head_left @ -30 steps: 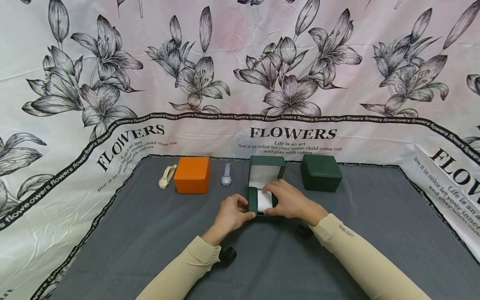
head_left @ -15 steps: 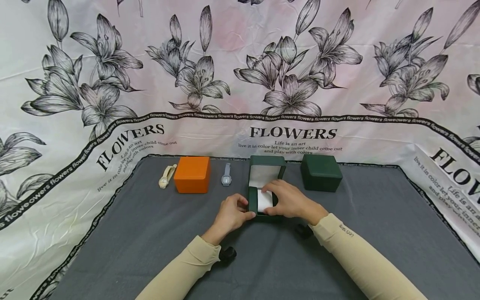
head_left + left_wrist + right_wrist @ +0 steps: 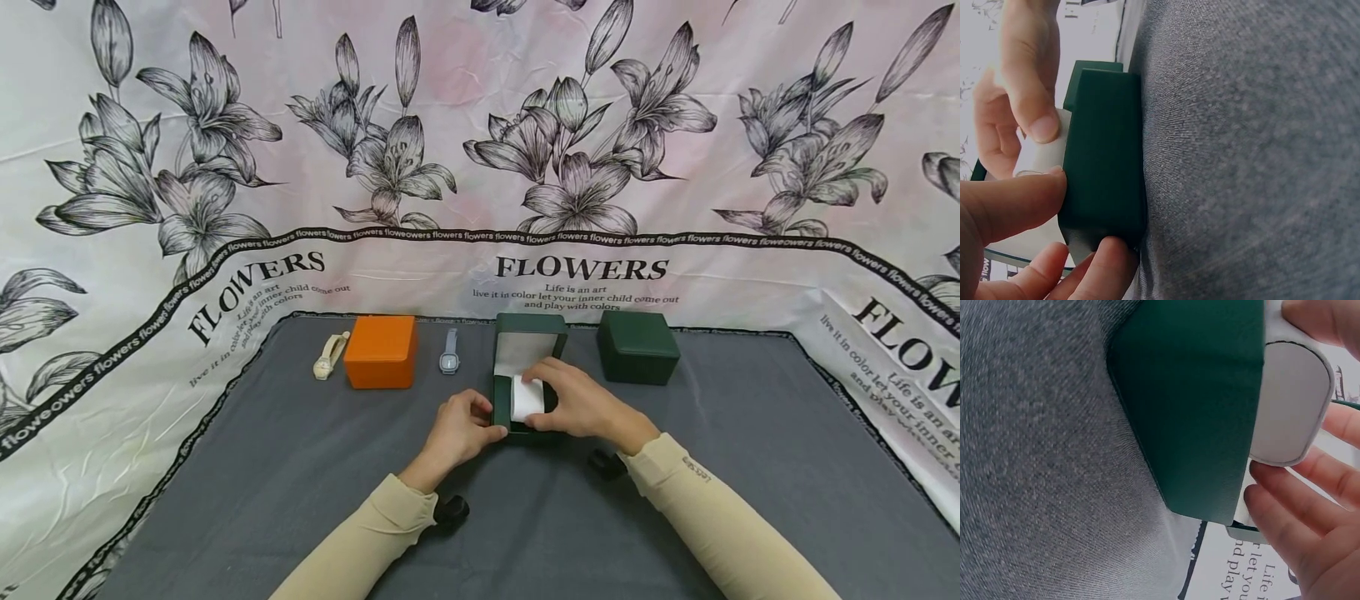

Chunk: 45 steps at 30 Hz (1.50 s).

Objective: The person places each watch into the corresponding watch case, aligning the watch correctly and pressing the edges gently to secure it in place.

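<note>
An open green watch box stands mid-table, its lid tilted back to show a pale lining. My left hand grips its left front corner; the left wrist view has the thumb on the green wall and fingers round the corner. My right hand pinches a white watch cushion between thumb and fingers. In the right wrist view the cushion rises partly above the box's green wall. Its lower part is hidden inside the box.
A closed green box stands right of the open one. To the left lie a light blue watch, an orange box and a cream watch. A grey cloth covers the table; a flowered sheet hangs behind.
The white cushion has risen slightly in the box, held by my right hand. My left hand keeps its grip on the box. The head view has shifted a little.
</note>
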Available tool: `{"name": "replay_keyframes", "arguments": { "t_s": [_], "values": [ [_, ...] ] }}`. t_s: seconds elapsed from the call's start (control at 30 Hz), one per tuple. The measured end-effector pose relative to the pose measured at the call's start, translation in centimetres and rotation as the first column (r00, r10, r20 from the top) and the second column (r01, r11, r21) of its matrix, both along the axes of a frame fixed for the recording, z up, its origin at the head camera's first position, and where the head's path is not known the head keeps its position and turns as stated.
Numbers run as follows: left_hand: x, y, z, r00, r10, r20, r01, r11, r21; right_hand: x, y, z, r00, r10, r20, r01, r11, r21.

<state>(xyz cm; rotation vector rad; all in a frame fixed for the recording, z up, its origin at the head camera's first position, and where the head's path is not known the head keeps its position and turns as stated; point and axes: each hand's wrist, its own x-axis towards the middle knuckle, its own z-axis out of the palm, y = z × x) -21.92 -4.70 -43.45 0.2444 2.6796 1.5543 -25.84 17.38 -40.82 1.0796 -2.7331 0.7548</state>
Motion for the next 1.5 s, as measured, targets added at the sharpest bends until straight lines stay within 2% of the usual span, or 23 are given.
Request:
{"name": "replay_keyframes", "arguments": {
  "t_s": [0.27, 0.43, 0.57, 0.8, 1.13, 1.3, 1.5],
  "values": [
    [0.0, -0.4, 0.5, 1.000, -0.002, 0.013, 0.003, 1.000, -0.016, 0.5, 0.3, 0.0, 0.999, 0.003, -0.046, -0.007, 0.996, -0.087],
    [-0.5, -1.1, 1.0, 0.999, 0.035, -0.004, -0.035, 0.999, -0.038, 0.9, 0.6, -0.1, 0.999, -0.019, -0.034, 0.015, 0.994, -0.105],
    [-1.5, -1.9, 1.4, 0.996, 0.085, -0.029, -0.086, 0.995, -0.051, 1.1, 1.0, -0.3, 0.999, -0.030, -0.039, 0.026, 0.992, -0.120],
    [-3.7, -2.8, 2.0, 0.984, 0.149, -0.101, -0.162, 0.978, -0.128, 1.5, 1.5, -0.5, 0.997, -0.038, -0.060, 0.029, 0.990, -0.139],
    [-7.3, -3.5, 1.0, 0.969, 0.144, -0.201, -0.188, 0.957, -0.221, 2.0, 1.8, -0.6, 0.998, -0.036, -0.051, 0.027, 0.987, -0.157],
    [-8.3, -3.8, 0.4, 0.968, 0.139, -0.211, -0.191, 0.950, -0.247, 2.1, 1.8, -0.5, 0.998, -0.034, -0.056, 0.023, 0.985, -0.174],
    [-9.1, -3.9, -0.2, 0.978, 0.147, -0.150, -0.183, 0.949, -0.258, 2.1, 2.0, -0.7, 0.998, -0.025, -0.056, 0.014, 0.981, -0.195]
  ]
}}
